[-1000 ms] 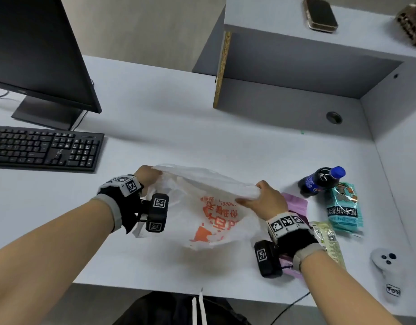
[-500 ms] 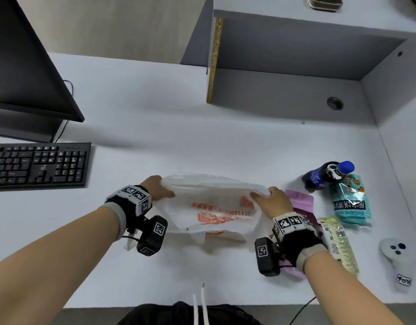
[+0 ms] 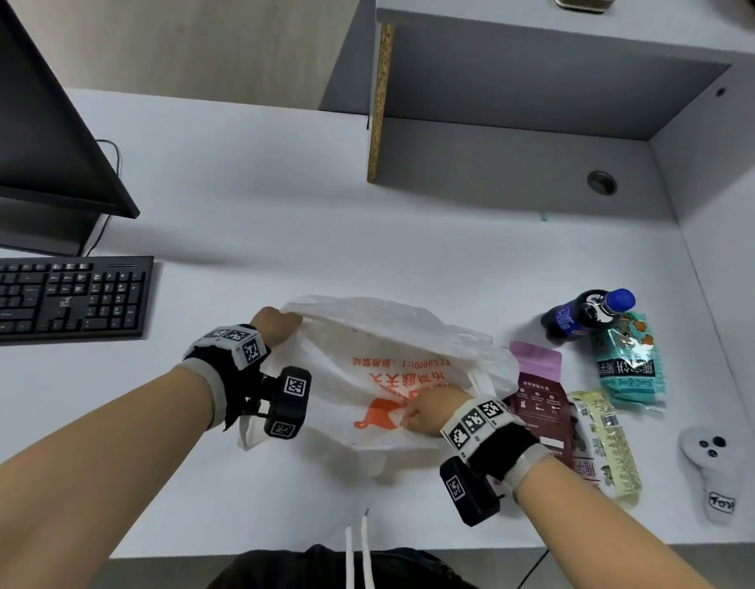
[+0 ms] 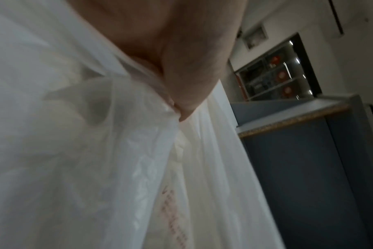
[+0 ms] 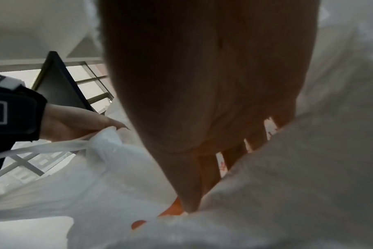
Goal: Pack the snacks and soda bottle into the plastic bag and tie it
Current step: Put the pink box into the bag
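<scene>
A white plastic bag (image 3: 380,359) with orange print lies on the desk in front of me. My left hand (image 3: 278,323) pinches its upper left edge; the left wrist view shows the thumb (image 4: 187,80) clamped on the film. My right hand (image 3: 424,412) sits on the bag's front by the orange print, thumb and fingers (image 5: 234,156) pinching a layer of plastic (image 5: 287,185). To the right lie a soda bottle (image 3: 584,316) with a blue cap, a teal snack pack (image 3: 628,363), a purple pouch (image 3: 541,401) and a pale green snack pack (image 3: 609,444).
A black keyboard (image 3: 61,297) and a monitor (image 3: 39,121) stand at the left. A grey shelf cubby (image 3: 516,99) rises at the back right. A white controller (image 3: 711,469) lies near the front right edge. The desk's front edge runs just below my wrists.
My right hand left the bag's upper right edge and came down to its front by the orange print. The left hand kept its hold on the left edge.
</scene>
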Demonstrator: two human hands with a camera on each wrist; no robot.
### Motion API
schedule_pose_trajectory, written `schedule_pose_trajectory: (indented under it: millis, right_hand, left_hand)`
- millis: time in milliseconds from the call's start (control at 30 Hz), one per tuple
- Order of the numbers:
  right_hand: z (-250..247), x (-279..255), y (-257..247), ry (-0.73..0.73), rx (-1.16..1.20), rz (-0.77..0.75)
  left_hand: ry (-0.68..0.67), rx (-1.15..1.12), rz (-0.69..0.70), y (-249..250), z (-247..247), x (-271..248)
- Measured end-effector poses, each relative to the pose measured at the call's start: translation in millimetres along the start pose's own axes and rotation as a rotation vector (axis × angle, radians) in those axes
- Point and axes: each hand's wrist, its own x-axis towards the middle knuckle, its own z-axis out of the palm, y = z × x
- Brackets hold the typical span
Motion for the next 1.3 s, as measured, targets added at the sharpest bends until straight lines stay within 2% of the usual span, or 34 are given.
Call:
schedule_pose_trajectory:
  millis: [100, 200, 300, 367, 433, 467, 500, 533, 567, 667, 700, 800, 933, 1033, 1100, 1200, 1300]
  right_hand:
    - [2, -7, 3, -0.014, 0.033, -0.025]
    - [-7, -31, 6, 0.137, 0.340, -0.152]
    - [-22, -67, 16, 0.457, 0.829, -0.276]
    - [-29, -91, 31, 0.756, 1.075, -0.247]
    - [-32, -108, 56, 1.077, 1.243, -0.129]
    - [-30, -112, 70, 1.179, 1.287, -0.031]
    - [-24, -111, 84, 1.221, 1.303, 0.081]
    - [-15, -107, 98, 1.199, 1.289, 0.202]
    - [-2, -100, 111, 1.117, 1.239, 0.327]
    - [45, -76, 128, 0.746, 1.066, 0.616]
    - [58, -71, 125, 0.680, 1.004, 0.673]
    - [79, -63, 105, 0.659, 0.845, 0.718]
    - [86, -54, 90, 0.529, 0.809, 0.715]
    - [87, -53, 89, 0.575, 0.837, 0.716]
    - [89, -52, 95, 0.703, 0.920, 0.695]
    - [88, -60, 104, 0.851, 1.139, 0.540]
    - [75, -79, 107, 0.906, 1.390, 0.377]
  left_hand:
    - [0.034, -0.025, -0.013, 0, 2, -3]
    - [0.033, -0.032, -0.011, 2, 7, -9]
    - [0.045, -0.089, -0.029, 1, 13, -15]
    - [0.062, -0.103, -0.058, -2, 15, -20]
    - [0.066, -0.132, -0.066, -5, 15, -23]
    - [0.081, -0.148, -0.059, -7, 15, -25]
    - [0.091, -0.164, -0.060, -10, 15, -25]
    - [0.106, -0.179, -0.053, -13, 15, -26]
    - [0.116, -0.202, -0.059, -15, 16, -28]
    - [0.176, -0.291, -0.043, -26, 18, -32]
    - [0.193, -0.308, -0.062, -28, 20, -35]
    - [0.201, -0.359, -0.055, -35, 23, -48]
    - [0.156, -0.407, -0.002, -48, 28, -51]
    - [0.179, -0.429, 0.036, -48, 33, -59]
    - [0.195, -0.437, 0.084, -48, 33, -65]
    - [0.270, -0.392, 0.155, -47, 28, -68]
    - [0.289, -0.386, 0.212, -40, 23, -75]
